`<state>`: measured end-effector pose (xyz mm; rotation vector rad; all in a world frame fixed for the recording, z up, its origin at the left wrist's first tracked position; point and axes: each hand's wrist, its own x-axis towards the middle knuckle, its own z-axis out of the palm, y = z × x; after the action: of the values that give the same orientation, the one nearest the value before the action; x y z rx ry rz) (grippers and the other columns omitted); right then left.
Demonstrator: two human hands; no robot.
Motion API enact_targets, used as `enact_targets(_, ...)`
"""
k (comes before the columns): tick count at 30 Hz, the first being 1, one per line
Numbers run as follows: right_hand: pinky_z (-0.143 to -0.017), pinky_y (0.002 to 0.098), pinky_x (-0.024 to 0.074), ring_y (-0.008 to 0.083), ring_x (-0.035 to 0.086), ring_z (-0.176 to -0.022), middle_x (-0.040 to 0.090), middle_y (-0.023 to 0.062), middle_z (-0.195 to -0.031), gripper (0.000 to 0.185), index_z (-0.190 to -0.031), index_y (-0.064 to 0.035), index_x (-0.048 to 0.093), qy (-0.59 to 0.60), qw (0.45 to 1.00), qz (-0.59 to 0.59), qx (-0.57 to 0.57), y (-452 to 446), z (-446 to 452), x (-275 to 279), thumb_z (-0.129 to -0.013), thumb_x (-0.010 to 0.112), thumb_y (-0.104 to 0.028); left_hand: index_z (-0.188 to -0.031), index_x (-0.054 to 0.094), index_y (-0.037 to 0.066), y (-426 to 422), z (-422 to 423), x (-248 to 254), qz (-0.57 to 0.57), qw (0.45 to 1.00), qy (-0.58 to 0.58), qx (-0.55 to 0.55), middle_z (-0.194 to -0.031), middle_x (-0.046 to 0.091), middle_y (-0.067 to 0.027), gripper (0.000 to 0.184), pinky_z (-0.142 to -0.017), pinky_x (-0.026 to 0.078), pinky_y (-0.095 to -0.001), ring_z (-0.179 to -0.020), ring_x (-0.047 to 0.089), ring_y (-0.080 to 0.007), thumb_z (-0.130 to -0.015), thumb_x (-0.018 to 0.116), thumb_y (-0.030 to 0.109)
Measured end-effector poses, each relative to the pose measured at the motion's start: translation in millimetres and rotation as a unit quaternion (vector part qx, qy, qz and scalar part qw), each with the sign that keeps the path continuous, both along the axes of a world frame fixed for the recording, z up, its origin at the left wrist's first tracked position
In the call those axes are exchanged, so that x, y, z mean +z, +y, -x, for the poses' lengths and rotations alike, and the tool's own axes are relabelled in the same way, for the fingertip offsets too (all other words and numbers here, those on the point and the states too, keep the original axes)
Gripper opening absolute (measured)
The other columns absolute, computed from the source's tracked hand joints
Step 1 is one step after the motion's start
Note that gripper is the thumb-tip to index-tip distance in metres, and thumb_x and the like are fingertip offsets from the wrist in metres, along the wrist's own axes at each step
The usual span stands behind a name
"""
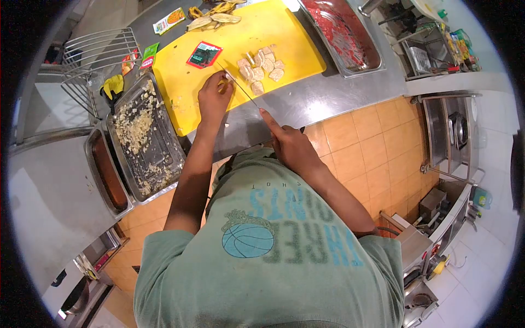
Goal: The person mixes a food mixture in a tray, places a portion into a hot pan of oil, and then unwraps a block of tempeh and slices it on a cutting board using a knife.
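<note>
My right hand [294,143] is wrapped round the handle of a knife [244,91], index finger stretched along it. The thin blade slants up and left over the near edge of a yellow cutting board [180,90]. Beside the blade's far end, my left hand [214,98] is closed, thumb and fingertips pinched together. A small pale bit shows at those fingertips, too small to name. Right of the blade lies a loose pile of pale, beige-pink food chunks [262,66]. Behind my left hand, a red-edged dark packet [204,54] rests flat on the board.
Left of the board stands a metal tray [174,143] with chopped pale food, beside a narrow pan of reddish-brown sauce [108,172]. A red-smeared steel pan [377,57] sits at right. Banana-like peels [216,21] lie behind. A wire rack [101,52] is at far left.
</note>
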<state>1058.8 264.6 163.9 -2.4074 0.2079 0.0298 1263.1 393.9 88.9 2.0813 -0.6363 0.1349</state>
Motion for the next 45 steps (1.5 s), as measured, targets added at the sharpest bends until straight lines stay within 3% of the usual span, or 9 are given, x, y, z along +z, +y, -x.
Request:
enact_targets(2, -0.064, 0.0526, 0.0502, 0.0437, 0.061, -0.068, 0.060, 0.0252, -0.078, 0.065, -0.145, -0.0234, 0.028, 0.000, 1.000, -0.011, 0.002, 1, 0, -1, -0.086, 0.052, -0.009, -0.106, 0.061, -0.002, 0, 1, -1, 0.010, 1.000, -0.018, 0.002, -0.100, 0.065, -0.0164, 0.028, -0.072, 0.058, -0.0310, -0.087, 0.067, -0.0238, -0.079, 0.067, 0.003)
enact_targets(4, -0.064, 0.0489, 0.0484, 0.0407, 0.060, -0.068, 0.059, 0.0232, -0.074, 0.063, -0.144, -0.0197, 0.032, -0.008, 1.000, -0.006, -0.001, 2, -1, 2, -0.086, 0.052, -0.004, -0.102, 0.061, -0.003, -2, 4, 4, 0.029, 0.999, -0.044, 0.002, -0.100, 0.064, -0.0166, 0.025, -0.071, 0.058, -0.0316, -0.082, 0.066, -0.0275, -0.078, 0.066, 0.002)
enact_targets(17, -0.066, 0.0491, 0.0459, 0.0413, 0.059, -0.070, 0.060, 0.0237, -0.073, 0.067, -0.144, -0.0174, 0.029, 0.073, 0.997, -0.029, 0.004, 4, -9, 6, -0.084, 0.051, 0.000, -0.097, 0.067, -0.004, 6, 0, -2, 0.024, 0.999, -0.044, 0.002, -0.098, 0.066, -0.0146, 0.016, -0.069, 0.060, -0.0299, -0.084, 0.067, -0.0217, -0.083, 0.065, 0.003)
enact_targets(20, -0.066, 0.0534, 0.0494, 0.0466, 0.061, -0.073, 0.061, 0.0281, -0.077, 0.066, -0.146, -0.0218, 0.023, 0.056, 0.996, -0.062, 0.009, 2, -8, -4, -0.087, 0.050, -0.008, -0.097, 0.067, -0.004, 4, 1, 3, 0.018, 0.999, -0.039, 0.007, -0.097, 0.067, -0.0135, 0.016, -0.068, 0.060, -0.0297, -0.082, 0.068, -0.0208, -0.083, 0.066, 0.003)
enact_targets(23, -0.065, 0.0533, 0.0491, 0.0460, 0.061, -0.073, 0.061, 0.0276, -0.076, 0.066, -0.145, -0.0218, 0.023, 0.084, 0.995, -0.060, 0.004, 2, -12, -8, -0.087, 0.050, -0.007, -0.096, 0.068, -0.003, 5, 2, 4, 0.024, 0.999, -0.047, 0.010, -0.096, 0.067, -0.0130, 0.016, -0.067, 0.059, -0.0289, -0.080, 0.068, -0.0204, -0.081, 0.067, 0.003)
enact_targets(29, -0.065, 0.0483, 0.0458, 0.0423, 0.059, -0.070, 0.059, 0.0254, -0.075, 0.068, -0.145, -0.0176, 0.027, 0.033, 0.995, -0.092, -0.009, 1, -17, -15, -0.083, 0.050, 0.000, -0.100, 0.067, -0.002, 2, 3, 3, 0.030, 0.999, -0.031, 0.003, -0.102, 0.065, -0.0132, 0.021, -0.069, 0.059, -0.0281, -0.083, 0.067, -0.0200, -0.079, 0.068, 0.001)
enact_targets(31, -0.065, 0.0504, 0.0476, 0.0434, 0.060, -0.073, 0.061, 0.0260, -0.080, 0.066, -0.145, -0.0196, 0.026, 0.046, 0.996, -0.080, -0.001, -1, -19, -13, -0.085, 0.050, -0.003, -0.104, 0.066, -0.002, 0, 5, 3, 0.025, 1.000, -0.005, 0.005, -0.104, 0.064, -0.0137, 0.024, -0.072, 0.060, -0.0291, -0.089, 0.066, -0.0195, -0.080, 0.068, 0.000)
enact_targets(41, -0.068, 0.0521, 0.0476, 0.0451, 0.061, -0.078, 0.062, 0.0278, -0.087, 0.065, -0.145, -0.0194, 0.024, 0.059, 0.996, -0.067, -0.014, -10, 6, -7, -0.087, 0.049, -0.005, -0.096, 0.067, -0.002, -1, 4, 4, 0.023, 0.998, -0.052, 0.007, -0.102, 0.066, -0.0134, 0.018, -0.068, 0.059, -0.0281, -0.081, 0.068, -0.0210, -0.079, 0.068, 0.003)
enact_targets(45, -0.068, 0.0500, 0.0472, 0.0433, 0.060, -0.075, 0.061, 0.0258, -0.082, 0.065, -0.145, -0.0189, 0.025, 0.029, 0.996, -0.078, -0.007, -8, 1, -3, -0.087, 0.050, -0.004, -0.099, 0.067, -0.002, 2, 3, 3, 0.009, 0.998, -0.060, 0.010, -0.100, 0.068, -0.0135, 0.018, -0.068, 0.058, -0.0296, -0.085, 0.068, -0.0207, -0.083, 0.067, 0.005)
